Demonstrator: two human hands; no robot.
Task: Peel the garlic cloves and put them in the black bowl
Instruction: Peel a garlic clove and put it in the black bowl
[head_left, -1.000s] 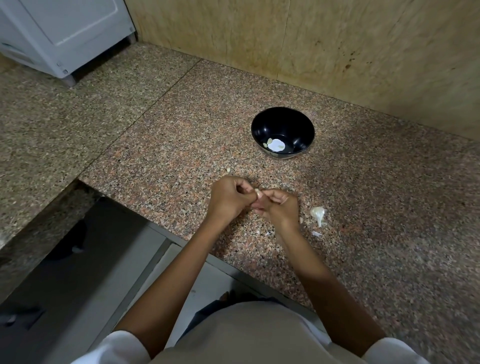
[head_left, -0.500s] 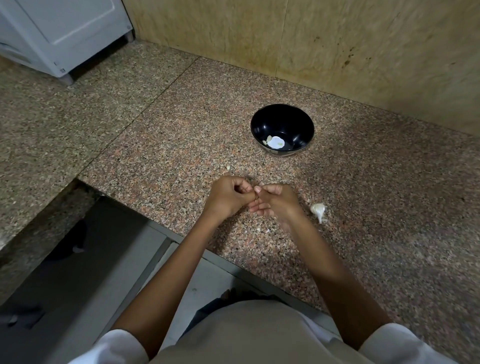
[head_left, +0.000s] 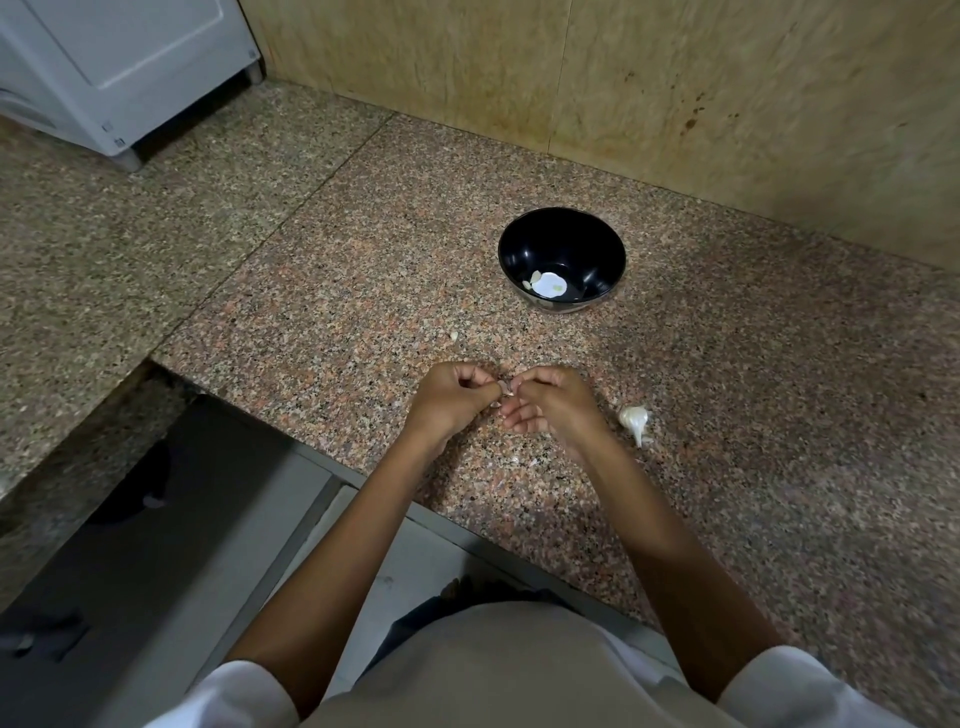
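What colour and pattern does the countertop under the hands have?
The countertop is pinkish-brown with dense dark and grey speckles, like granite; the head view shows it best.

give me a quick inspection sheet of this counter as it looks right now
surface: speckled granite counter, tiny skin flakes near the hands
job's things: black bowl upright, a few pale pieces inside; garlic clove pinched between both hands; garlic bulb piece lying right of the right hand
clutter: small pale scrap between hands and bowl
grippers: left hand and right hand both pinch the clove
cables: nothing seen
surroundings: tan wall behind; white appliance far left
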